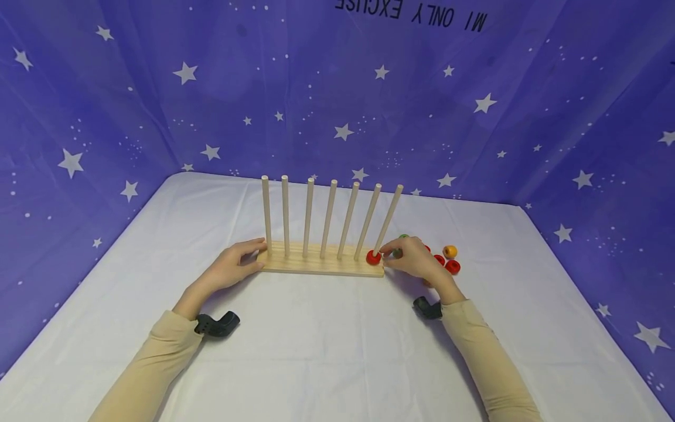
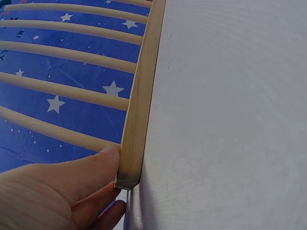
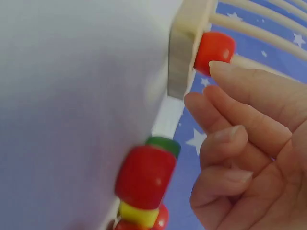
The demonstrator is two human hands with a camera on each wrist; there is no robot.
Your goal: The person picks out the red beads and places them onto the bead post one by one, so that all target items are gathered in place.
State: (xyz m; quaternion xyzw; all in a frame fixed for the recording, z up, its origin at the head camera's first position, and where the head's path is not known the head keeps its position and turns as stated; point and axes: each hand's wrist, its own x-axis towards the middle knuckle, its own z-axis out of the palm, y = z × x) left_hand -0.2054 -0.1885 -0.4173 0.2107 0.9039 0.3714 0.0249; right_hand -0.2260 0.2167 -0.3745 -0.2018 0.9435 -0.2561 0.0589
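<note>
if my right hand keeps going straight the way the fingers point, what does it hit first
Most likely the red bead at the foot of the rightmost peg. The right hand points left at it, fingertips close beside it; whether they touch is unclear.

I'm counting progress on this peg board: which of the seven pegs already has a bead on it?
The rightmost peg, beside the right hand: a red bead sits at its foot on the wooden base. The other six are bare.

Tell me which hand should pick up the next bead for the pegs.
Probably the right hand: it sits beside the loose beads and the red bead already on the end peg, while the left hand touches the far end of the wooden base.
</note>
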